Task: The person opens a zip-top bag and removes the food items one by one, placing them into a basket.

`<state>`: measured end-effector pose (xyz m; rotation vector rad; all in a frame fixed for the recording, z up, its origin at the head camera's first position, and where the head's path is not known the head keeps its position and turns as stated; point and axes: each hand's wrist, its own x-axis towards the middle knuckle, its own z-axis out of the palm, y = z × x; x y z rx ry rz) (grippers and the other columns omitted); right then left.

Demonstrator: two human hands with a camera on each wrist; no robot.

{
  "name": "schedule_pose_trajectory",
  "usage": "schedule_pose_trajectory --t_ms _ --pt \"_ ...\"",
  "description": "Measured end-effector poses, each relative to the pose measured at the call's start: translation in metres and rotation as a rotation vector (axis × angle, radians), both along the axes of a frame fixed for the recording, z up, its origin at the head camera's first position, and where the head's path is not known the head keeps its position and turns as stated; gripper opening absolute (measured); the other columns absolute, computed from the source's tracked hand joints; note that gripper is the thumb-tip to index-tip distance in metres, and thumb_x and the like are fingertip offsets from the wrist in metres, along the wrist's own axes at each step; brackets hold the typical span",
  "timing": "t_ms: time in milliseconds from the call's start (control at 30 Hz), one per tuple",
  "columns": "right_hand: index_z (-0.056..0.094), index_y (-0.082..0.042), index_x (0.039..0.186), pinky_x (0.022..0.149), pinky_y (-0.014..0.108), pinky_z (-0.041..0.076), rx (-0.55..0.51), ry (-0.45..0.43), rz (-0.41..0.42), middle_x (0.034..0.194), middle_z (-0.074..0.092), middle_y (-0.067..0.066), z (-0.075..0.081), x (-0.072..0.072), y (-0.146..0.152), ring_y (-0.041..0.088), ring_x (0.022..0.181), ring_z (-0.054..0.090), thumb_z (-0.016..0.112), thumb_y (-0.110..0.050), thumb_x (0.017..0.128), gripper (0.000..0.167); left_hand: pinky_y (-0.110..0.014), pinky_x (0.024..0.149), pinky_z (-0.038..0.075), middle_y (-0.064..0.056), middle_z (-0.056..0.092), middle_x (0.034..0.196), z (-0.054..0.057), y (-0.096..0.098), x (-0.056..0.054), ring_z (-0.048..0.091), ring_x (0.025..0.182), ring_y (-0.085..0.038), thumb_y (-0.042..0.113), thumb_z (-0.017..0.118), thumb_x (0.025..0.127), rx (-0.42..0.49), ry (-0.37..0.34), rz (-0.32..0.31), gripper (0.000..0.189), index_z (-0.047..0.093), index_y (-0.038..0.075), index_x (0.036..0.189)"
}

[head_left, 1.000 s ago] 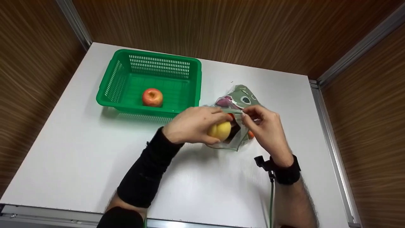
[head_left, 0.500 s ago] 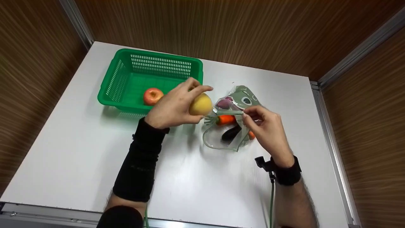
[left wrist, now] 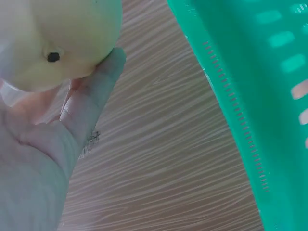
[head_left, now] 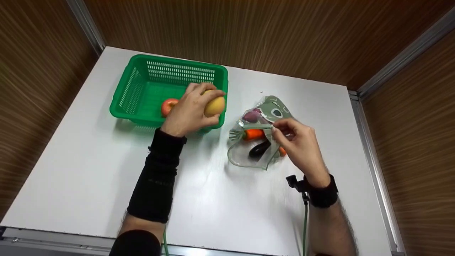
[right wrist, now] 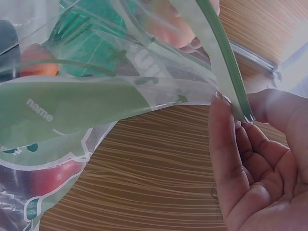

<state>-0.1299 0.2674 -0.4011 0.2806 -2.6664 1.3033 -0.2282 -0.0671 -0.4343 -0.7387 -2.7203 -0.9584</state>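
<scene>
My left hand grips a round yellow fruit, with a small dark pit visible on it in the left wrist view. Hand and fruit overlap the right front part of the green basket in the head view. A red-yellow apple in the basket is partly hidden behind this hand. My right hand pinches the mouth edge of a clear zip bag printed with a green animal face. The bag lies open, showing an orange carrot, a dark eggplant and a purple-red piece.
A white table bears the basket and the bag. Wood-grain panels enclose it at the back and both sides. A green cable runs from the device on the right wrist toward the front edge.
My left hand has drawn the yellow fruit away from the bag's mouth, up and left to the basket. The carrot and eggplant came into view. My right hand stays put on the bag.
</scene>
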Motion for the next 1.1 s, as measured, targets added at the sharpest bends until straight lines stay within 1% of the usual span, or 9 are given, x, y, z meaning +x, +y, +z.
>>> schedule_pose_trajectory --t_ms 133,200,367,467,567,733,867,967,1100 --pt "0.085 -0.002 0.117 0.078 0.011 0.058 0.006 -0.002 0.002 0.103 0.084 0.014 0.0 0.0 0.0 0.005 0.09 0.072 0.08 -0.004 0.11 0.009 -0.057 0.115 0.062 -0.01 0.065 0.163 -0.005 -0.003 -0.006 0.054 0.146 -0.038 0.035 0.082 0.103 -0.019 -0.045 0.033 0.058 0.072 0.023 0.159" --pt "0.086 -0.003 0.117 0.078 0.011 0.058 0.009 -0.002 0.002 0.103 0.084 0.014 0.0 0.0 0.0 0.004 0.09 0.072 0.08 -0.004 0.11 0.009 -0.057 0.116 0.062 -0.01 0.065 0.163 -0.008 -0.004 -0.009 0.055 0.144 -0.038 0.039 0.082 0.106 -0.021 -0.058 0.04 0.059 0.07 0.024 0.161" --pt "0.085 -0.002 0.116 0.077 0.013 0.06 -0.007 -0.009 0.01 0.101 0.084 0.015 0.001 -0.001 0.0 0.004 0.089 0.073 0.079 -0.002 0.11 0.009 -0.056 0.113 0.061 -0.014 0.065 0.161 -0.013 -0.007 -0.012 0.06 0.139 -0.039 0.047 0.076 0.114 -0.013 -0.057 0.045 0.059 0.064 0.029 0.168" --pt "0.085 -0.001 0.116 0.078 0.015 0.061 -0.012 -0.014 0.013 0.101 0.084 0.015 0.001 -0.001 -0.001 0.004 0.089 0.073 0.079 -0.002 0.11 0.009 -0.058 0.116 0.06 -0.015 0.062 0.162 -0.015 -0.007 -0.013 0.061 0.143 -0.04 0.052 0.071 0.117 -0.026 -0.077 0.064 0.057 0.064 0.031 0.169" --pt "0.085 -0.001 0.116 0.078 0.014 0.061 -0.008 -0.013 0.012 0.102 0.084 0.015 0.001 -0.001 -0.001 0.004 0.089 0.073 0.079 -0.002 0.11 0.008 -0.06 0.12 0.059 -0.015 0.062 0.162 -0.018 -0.007 -0.015 0.062 0.145 -0.042 0.055 0.071 0.117 -0.044 -0.102 0.083 0.055 0.066 0.029 0.166" --pt "0.085 -0.001 0.116 0.078 0.011 0.06 -0.01 -0.011 0.015 0.102 0.084 0.016 0.0 -0.002 -0.001 0.004 0.089 0.073 0.08 -0.002 0.109 0.008 -0.062 0.124 0.058 -0.016 0.063 0.16 -0.026 -0.007 -0.02 0.067 0.143 -0.042 0.052 0.072 0.116 -0.071 -0.149 0.092 0.053 0.066 0.027 0.163" --pt "0.085 -0.001 0.116 0.079 0.011 0.061 -0.011 -0.013 0.024 0.102 0.084 0.015 0.001 -0.001 -0.001 0.005 0.089 0.073 0.08 -0.002 0.109 0.008 -0.063 0.127 0.056 -0.016 0.063 0.162 -0.031 -0.007 -0.022 0.068 0.143 -0.042 0.05 0.072 0.117 -0.093 -0.195 0.084 0.053 0.065 0.026 0.164" --pt "0.085 -0.002 0.116 0.079 0.012 0.061 -0.007 -0.015 0.029 0.103 0.085 0.015 0.001 -0.001 0.0 0.005 0.09 0.074 0.08 -0.002 0.109 0.008 -0.063 0.123 0.059 -0.018 0.063 0.161 -0.035 -0.009 -0.023 0.07 0.139 -0.042 0.045 0.076 0.115 -0.099 -0.219 0.073 0.053 0.065 0.023 0.163" --pt "0.085 -0.002 0.116 0.079 0.012 0.06 -0.001 -0.012 0.029 0.102 0.085 0.014 0.001 -0.001 0.0 0.007 0.09 0.073 0.08 -0.002 0.109 0.008 -0.061 0.113 0.064 -0.019 0.065 0.15 -0.038 -0.011 -0.024 0.071 0.127 -0.04 0.033 0.081 0.111 -0.099 -0.224 0.06 0.048 0.069 0.016 0.155"
